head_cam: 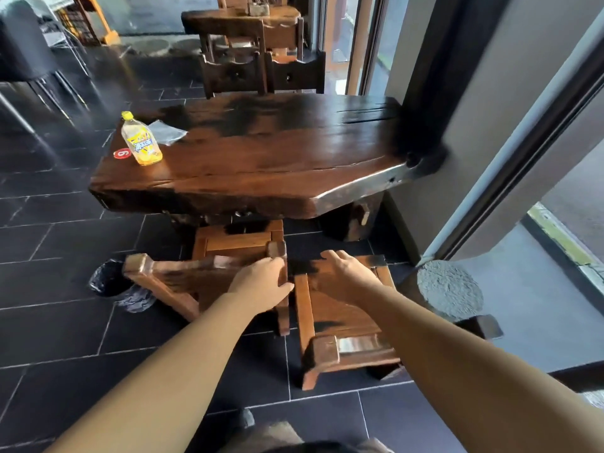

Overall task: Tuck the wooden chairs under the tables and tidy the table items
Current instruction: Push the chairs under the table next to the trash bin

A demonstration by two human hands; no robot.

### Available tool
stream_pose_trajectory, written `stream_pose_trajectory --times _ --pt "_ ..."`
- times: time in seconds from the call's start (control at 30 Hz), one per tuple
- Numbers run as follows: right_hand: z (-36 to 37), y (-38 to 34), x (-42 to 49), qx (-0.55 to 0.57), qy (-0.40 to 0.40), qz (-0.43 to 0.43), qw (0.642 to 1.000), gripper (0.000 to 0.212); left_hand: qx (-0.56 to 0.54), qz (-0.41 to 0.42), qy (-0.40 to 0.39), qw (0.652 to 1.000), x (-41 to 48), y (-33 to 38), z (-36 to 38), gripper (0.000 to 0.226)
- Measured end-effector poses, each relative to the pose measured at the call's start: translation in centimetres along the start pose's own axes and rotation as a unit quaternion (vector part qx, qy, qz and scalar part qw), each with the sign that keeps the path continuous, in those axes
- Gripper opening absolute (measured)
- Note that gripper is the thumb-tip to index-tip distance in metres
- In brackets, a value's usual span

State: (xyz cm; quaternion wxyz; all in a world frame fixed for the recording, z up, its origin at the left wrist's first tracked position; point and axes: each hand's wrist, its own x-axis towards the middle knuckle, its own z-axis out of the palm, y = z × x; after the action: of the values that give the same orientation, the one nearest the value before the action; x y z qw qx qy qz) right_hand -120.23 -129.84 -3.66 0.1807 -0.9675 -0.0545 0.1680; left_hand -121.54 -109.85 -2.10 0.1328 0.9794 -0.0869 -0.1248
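Observation:
A dark wooden table (261, 165) fills the middle of the view. In front of it stand two wooden chairs. The left chair (183, 273) has its seat partly under the table edge, and my left hand (261, 279) grips the right end of its backrest. The right chair (343, 322) stands fully out from the table, its backrest nearest me. My right hand (346, 276) lies palm down on the far part of its seat, fingers spread. On the table's left corner are a yellow drink bottle (142, 142), a clear plastic wrapper (166, 130) and a red number tag (121, 154).
A black plastic bag (108, 279) lies on the dark tiled floor left of the chairs. Behind stands a second table (242, 21) with two chairs (232, 73) tucked in. A pillar and glass door frame (490, 158) close the right side. Grey stools (23, 44) stand far left.

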Motion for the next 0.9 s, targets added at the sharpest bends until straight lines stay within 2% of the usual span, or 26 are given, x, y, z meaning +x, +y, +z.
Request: stream_pose_trajectory --times 0.1,0.27,0.37,0.63,0.8,0.9 --pt "-1.4 5.6 -1.9 -0.031 -0.014 -0.014 0.999 0.059 -0.003 -0.015 -0.001 1.0 -0.5 5.0 2.2 0.05" --pt "-3.2 12.5 -5.0 -0.019 -0.023 -0.048 0.998 0.077 -0.008 -0.031 0.004 0.999 -2.1 11.5 4.9 0.049" --pt "-3.5 15.3 -6.0 -0.031 -0.03 -0.058 0.997 0.076 -0.009 -0.044 0.003 0.999 -2.9 13.8 5.9 0.051" --pt "-2.2 20.2 -7.9 -0.045 -0.044 -0.07 0.996 0.077 0.009 -0.064 -0.019 0.998 -4.1 16.9 9.0 0.057" --pt "0.5 22.6 -8.5 -0.058 -0.057 -0.069 0.994 0.07 0.003 -0.071 -0.052 0.996 -3.9 17.6 11.9 0.054" --pt "2.1 23.5 -8.4 -0.067 -0.07 -0.054 0.994 0.064 0.037 -0.059 -0.065 0.995 -3.7 17.7 13.4 0.054"
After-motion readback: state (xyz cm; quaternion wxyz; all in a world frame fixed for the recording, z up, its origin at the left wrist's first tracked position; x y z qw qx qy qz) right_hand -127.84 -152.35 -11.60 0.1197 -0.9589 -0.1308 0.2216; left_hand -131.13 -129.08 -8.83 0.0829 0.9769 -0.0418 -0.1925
